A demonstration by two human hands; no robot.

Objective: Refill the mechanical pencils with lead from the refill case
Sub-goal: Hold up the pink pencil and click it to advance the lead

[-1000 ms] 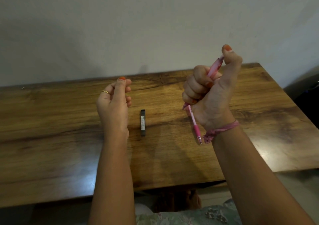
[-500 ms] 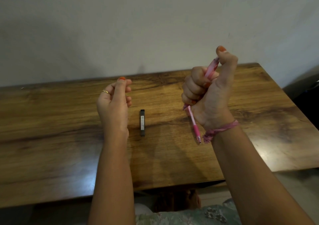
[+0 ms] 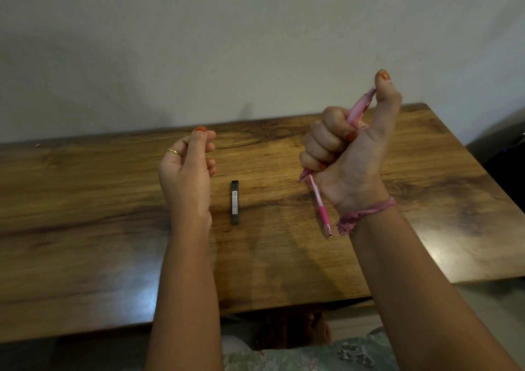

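1. Right hand (image 3: 350,154): raised above the table, fingers curled round a pink mechanical pencil (image 3: 319,203), thumb on its top end; tip points down toward the person.
2. Left hand (image 3: 189,168): raised, fingers curled loosely; whether it pinches anything, cannot tell.
3. Black refill case (image 3: 235,202): flat on the wooden table (image 3: 85,200), between the hands, untouched.
4. Pink thread band (image 3: 366,211): on the right wrist.

Dim, warm indoor light. Soft glare patches on the table (image 3: 443,251), faint arm shadows. Wide-angle bowing at edges; focus slightly soft.
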